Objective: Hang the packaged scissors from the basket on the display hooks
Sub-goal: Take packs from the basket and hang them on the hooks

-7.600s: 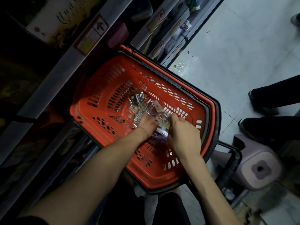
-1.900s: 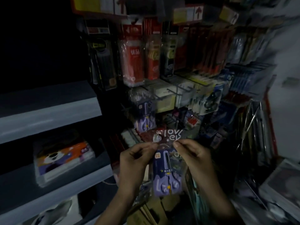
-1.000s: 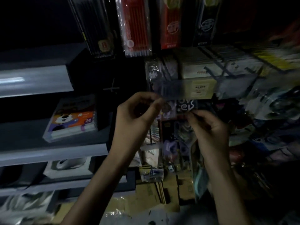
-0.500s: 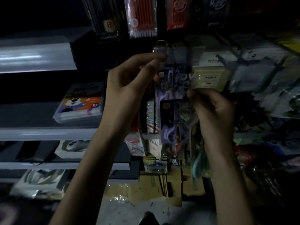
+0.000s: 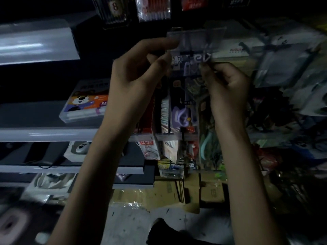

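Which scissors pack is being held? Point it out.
The purple-handled pack, pinched at its top by the left hand and right hand; the teal-handled pack hangs untouched.

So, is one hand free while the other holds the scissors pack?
No, the left hand and the right hand both pinch the top of the scissors pack, one on each side.

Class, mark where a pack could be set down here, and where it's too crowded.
Bare: the grey shelf left of the panda box, and the floor below the cardboard. Crowded: hanging packs around the scissors pack and to its right.
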Demonstrator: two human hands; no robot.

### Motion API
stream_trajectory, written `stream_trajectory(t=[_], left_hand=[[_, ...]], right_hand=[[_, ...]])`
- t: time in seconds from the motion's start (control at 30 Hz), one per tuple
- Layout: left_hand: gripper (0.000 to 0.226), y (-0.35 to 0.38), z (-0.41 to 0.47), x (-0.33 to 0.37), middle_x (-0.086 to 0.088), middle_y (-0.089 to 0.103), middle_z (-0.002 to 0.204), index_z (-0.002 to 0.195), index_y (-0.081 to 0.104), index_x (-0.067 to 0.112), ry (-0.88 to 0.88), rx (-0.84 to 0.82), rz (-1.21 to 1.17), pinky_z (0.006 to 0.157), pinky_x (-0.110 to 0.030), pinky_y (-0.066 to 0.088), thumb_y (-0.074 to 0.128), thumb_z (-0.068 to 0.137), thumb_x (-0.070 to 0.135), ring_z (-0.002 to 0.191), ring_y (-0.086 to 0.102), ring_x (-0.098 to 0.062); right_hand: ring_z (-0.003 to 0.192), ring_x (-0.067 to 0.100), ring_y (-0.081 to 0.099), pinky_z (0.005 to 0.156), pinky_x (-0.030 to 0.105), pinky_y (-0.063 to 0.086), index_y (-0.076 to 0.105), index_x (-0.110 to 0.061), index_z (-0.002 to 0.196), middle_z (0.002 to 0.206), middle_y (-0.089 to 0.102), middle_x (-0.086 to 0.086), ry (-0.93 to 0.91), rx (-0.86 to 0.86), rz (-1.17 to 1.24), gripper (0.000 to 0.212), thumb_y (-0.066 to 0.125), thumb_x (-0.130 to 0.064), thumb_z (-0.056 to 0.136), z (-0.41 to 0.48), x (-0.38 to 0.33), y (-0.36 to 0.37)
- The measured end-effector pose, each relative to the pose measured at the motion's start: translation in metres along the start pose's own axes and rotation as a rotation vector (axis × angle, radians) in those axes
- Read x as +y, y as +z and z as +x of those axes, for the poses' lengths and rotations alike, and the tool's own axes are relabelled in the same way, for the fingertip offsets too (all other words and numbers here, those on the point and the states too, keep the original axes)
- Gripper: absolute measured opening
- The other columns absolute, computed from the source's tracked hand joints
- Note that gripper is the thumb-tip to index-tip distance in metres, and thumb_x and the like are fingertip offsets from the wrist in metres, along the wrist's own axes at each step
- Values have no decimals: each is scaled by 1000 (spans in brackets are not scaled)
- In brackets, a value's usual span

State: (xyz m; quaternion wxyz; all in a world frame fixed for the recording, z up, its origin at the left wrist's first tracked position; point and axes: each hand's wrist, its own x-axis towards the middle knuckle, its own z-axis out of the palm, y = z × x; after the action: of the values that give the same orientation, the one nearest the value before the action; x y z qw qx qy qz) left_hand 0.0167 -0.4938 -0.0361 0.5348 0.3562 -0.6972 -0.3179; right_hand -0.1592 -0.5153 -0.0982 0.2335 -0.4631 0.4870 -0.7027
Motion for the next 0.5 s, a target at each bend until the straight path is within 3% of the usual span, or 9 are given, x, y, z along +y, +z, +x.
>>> stream_trajectory(t=[0.13, 0.27, 0.5], left_hand=[[21, 0, 0, -3, -34, 57, 90, 121, 70, 18, 10, -5, -10, 69, -25, 43, 57, 106, 12, 74, 52, -17], [21, 2, -1, -5, -37, 53, 89, 123, 69, 16, 31, -22, -22, 70, -31, 42, 58, 106, 10, 74, 49, -30], [22, 7, 1, -9, -40, 49, 87, 123, 68, 12, 52, -31, -74, 70, -36, 40, 57, 105, 6, 74, 48, -36]], right_hand=[[74, 4, 63, 68, 21, 48, 74, -18, 88, 79, 72, -1, -1, 31, 9, 9, 72, -24, 95, 2, 5, 5], [75, 1, 65, 69, 17, 47, 75, -12, 93, 80, 72, -5, -22, 68, 16, 11, 72, -21, 96, -1, 7, 5], [71, -4, 62, 64, 14, 44, 71, -23, 87, 76, 70, -10, -19, 78, 13, 9, 73, -22, 96, -6, 7, 7]])
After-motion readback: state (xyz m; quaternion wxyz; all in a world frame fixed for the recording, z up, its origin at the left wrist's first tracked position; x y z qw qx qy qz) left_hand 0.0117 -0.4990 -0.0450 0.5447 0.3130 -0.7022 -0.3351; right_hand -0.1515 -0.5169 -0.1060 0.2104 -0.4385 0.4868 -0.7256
